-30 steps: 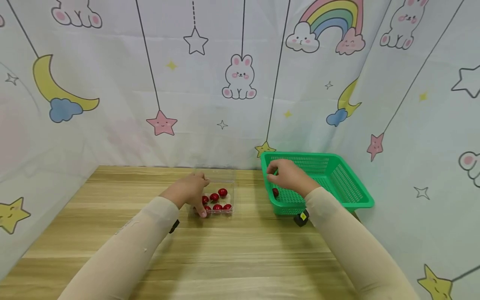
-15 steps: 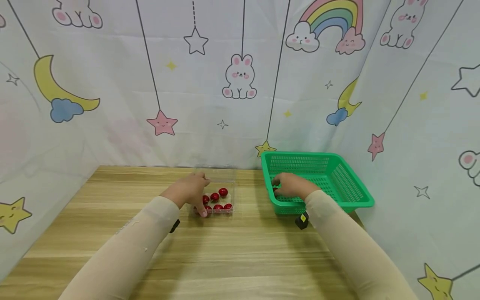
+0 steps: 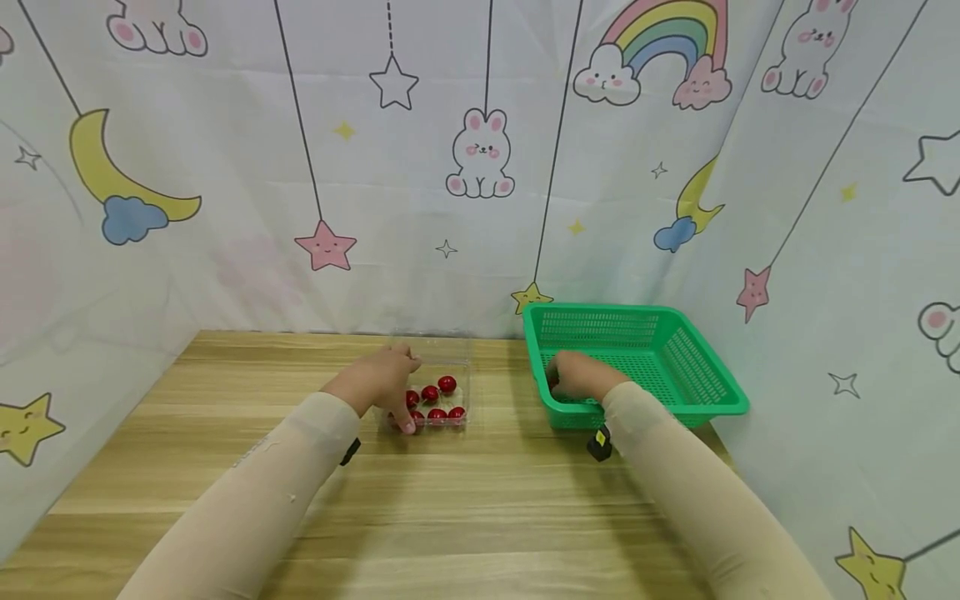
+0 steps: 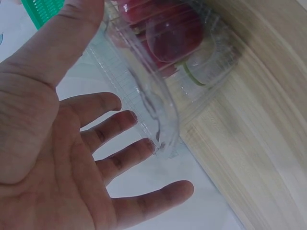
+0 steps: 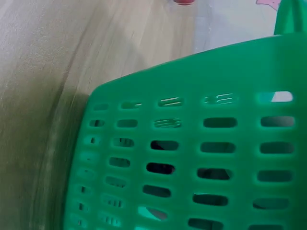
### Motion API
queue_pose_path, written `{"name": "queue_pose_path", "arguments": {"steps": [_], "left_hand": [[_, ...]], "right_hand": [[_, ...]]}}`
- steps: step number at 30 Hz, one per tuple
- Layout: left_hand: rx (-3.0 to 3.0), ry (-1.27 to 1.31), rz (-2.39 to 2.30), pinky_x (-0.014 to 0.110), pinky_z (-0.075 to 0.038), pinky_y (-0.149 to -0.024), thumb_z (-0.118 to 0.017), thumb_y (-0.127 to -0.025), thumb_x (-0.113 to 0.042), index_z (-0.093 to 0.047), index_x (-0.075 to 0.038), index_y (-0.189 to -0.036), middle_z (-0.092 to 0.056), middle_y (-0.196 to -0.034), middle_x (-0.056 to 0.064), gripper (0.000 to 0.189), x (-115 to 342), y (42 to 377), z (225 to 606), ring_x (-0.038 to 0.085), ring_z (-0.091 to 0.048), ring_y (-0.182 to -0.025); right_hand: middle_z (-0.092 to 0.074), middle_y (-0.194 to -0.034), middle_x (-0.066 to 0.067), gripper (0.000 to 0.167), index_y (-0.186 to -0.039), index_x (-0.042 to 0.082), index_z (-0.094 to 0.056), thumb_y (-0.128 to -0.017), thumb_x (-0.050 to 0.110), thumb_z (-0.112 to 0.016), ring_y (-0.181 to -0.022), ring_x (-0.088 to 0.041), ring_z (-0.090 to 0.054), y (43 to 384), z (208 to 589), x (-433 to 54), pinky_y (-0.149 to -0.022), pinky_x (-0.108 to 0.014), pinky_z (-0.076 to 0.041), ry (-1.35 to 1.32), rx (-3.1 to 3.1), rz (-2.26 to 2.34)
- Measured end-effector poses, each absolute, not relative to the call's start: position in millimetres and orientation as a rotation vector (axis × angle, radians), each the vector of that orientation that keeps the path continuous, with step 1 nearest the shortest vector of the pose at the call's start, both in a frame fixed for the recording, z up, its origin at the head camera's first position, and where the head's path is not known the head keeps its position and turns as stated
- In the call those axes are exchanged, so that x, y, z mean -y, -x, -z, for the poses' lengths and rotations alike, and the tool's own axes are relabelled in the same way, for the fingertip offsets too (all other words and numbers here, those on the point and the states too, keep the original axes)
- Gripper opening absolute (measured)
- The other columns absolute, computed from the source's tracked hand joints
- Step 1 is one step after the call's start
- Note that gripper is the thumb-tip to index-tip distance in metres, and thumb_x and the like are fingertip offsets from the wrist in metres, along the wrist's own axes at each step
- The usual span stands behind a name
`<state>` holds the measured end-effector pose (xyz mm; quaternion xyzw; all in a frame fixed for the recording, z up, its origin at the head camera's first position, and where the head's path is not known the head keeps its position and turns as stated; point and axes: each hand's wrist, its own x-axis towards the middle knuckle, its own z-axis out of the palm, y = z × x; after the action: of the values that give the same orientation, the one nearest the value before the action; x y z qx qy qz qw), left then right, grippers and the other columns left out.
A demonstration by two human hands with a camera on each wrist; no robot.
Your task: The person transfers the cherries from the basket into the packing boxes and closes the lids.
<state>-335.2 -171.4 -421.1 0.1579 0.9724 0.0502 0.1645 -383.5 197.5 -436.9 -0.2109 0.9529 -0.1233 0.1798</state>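
In the head view my left hand [image 3: 378, 383] reaches over the left side of a clear plastic clamshell box [image 3: 467, 387] with its lid raised at the back. Several red cherries [image 3: 447, 384] lie inside. The left wrist view shows the thumb at the box's near rim, the other fingers [image 4: 153, 201] spread and fairly straight beside the lid; a green stem [image 4: 192, 75] shows through the plastic. My right hand [image 3: 581, 375] dips into the left part of a green basket [image 3: 697, 350], fingertips pointing down and hidden, so whether they hold a cherry I cannot tell.
Both containers stand toward the back of a wood-grain table [image 3: 450, 517], the basket to the right of the box. A patterned curtain [image 3: 375, 192] rises behind and on both sides. The basket's slotted wall [image 5: 187, 72] fills much of the right wrist view.
My right hand has gone down from above the basket's left rim into the basket, covering the red cherry seen there earlier. The left hand and the box have stayed put.
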Motion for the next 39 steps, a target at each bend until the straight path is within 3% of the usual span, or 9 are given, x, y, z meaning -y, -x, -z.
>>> {"name": "queue_pose_path", "arguments": {"steps": [5,9,13,18,26,35,39], "left_hand": [[-2.769,-0.452,-0.135,0.068,-0.044,-0.131,-0.107,-0.076,-0.050,-0.044,-0.009,-0.176,-0.040,-0.180,0.020,0.125,172.4,336.4,420.9,0.052,-0.038,-0.167],[-2.765,-0.449,-0.130,0.068,-0.044,-0.131,-0.106,-0.077,-0.051,-0.043,-0.009,-0.176,-0.041,-0.180,0.019,0.125,172.3,336.6,420.3,0.051,-0.039,-0.166],[-2.769,-0.459,-0.119,0.067,-0.046,-0.129,-0.107,-0.076,-0.051,-0.044,-0.008,-0.175,-0.043,-0.178,0.019,0.125,171.7,336.2,421.5,0.050,-0.042,-0.164],[-2.770,-0.450,-0.125,0.066,-0.046,-0.129,-0.107,-0.076,-0.050,-0.044,-0.009,-0.175,-0.043,-0.177,0.018,0.124,171.4,336.0,421.9,0.050,-0.042,-0.164],[-2.772,-0.455,-0.122,0.068,-0.046,-0.129,-0.106,-0.076,-0.051,-0.043,-0.010,-0.176,-0.042,-0.179,0.019,0.125,172.3,338.8,422.9,0.050,-0.041,-0.165],[-2.772,-0.459,-0.129,0.068,-0.044,-0.130,-0.107,-0.075,-0.052,-0.044,-0.010,-0.176,-0.041,-0.179,0.020,0.127,174.4,339.7,424.8,0.052,-0.039,-0.166],[-2.769,-0.449,-0.144,0.067,-0.046,-0.129,-0.107,-0.074,-0.052,-0.044,-0.009,-0.176,-0.043,-0.177,0.019,0.127,174.9,339.7,423.9,0.050,-0.042,-0.164]], "right_hand": [[-0.084,-0.119,-0.008,0.025,-0.116,0.011,-0.088,-0.108,-0.001,-0.067,-0.108,-0.024,-0.078,381.1,430.6,-198.5,-0.091,-0.044,-0.067,0.599,-2.715,0.370],[-0.082,-0.132,-0.014,0.023,-0.128,0.006,-0.085,-0.112,0.005,-0.069,-0.124,-0.033,-0.078,375.6,418.3,-198.3,-0.102,-0.050,-0.068,0.617,-2.740,0.361],[-0.078,-0.140,-0.017,0.028,-0.136,0.002,-0.081,-0.113,0.012,-0.068,-0.127,-0.035,-0.076,370.8,401.1,-197.5,-0.106,-0.052,-0.066,0.592,-2.785,0.346],[-0.078,-0.136,-0.016,0.028,-0.136,0.003,-0.080,-0.114,0.014,-0.066,-0.117,-0.030,-0.077,365.1,378.5,-188.7,-0.103,-0.051,-0.066,0.559,-2.854,0.378],[-0.080,-0.122,-0.006,0.015,-0.120,0.013,-0.082,-0.113,0.019,-0.070,-0.097,-0.020,-0.071,345.7,356.6,-144.7,-0.089,-0.039,-0.063,0.705,-2.905,0.566],[-0.082,-0.116,-0.005,0.012,-0.117,0.011,-0.084,-0.111,0.017,-0.074,-0.089,-0.012,-0.071,336.5,378.4,-90.3,-0.081,-0.032,-0.063,0.972,-2.846,0.520],[-0.083,-0.119,-0.005,0.014,-0.120,0.011,-0.084,-0.110,0.017,-0.076,-0.090,-0.013,-0.072,338.8,393.9,-67.9,-0.083,-0.034,-0.065,1.034,-2.819,0.450]]}}
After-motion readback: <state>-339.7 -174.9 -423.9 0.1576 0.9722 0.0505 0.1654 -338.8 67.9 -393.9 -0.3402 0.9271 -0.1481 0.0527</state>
